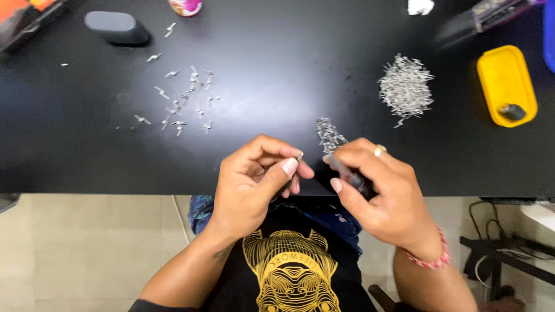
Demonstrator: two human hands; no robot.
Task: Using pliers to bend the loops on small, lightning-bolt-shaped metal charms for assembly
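Here, over the near edge of the black desk, the left hand pinches a tiny metal piece, while the right hand grips a dark tool beside it.

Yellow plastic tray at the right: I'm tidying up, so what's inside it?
The yellow plastic tray holds one small dark object near its lower end. What kind of object is too blurred to tell; nothing else shows inside.

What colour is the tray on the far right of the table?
The tray is bright yellow, with a small dark object lying in it, as the head view shows.
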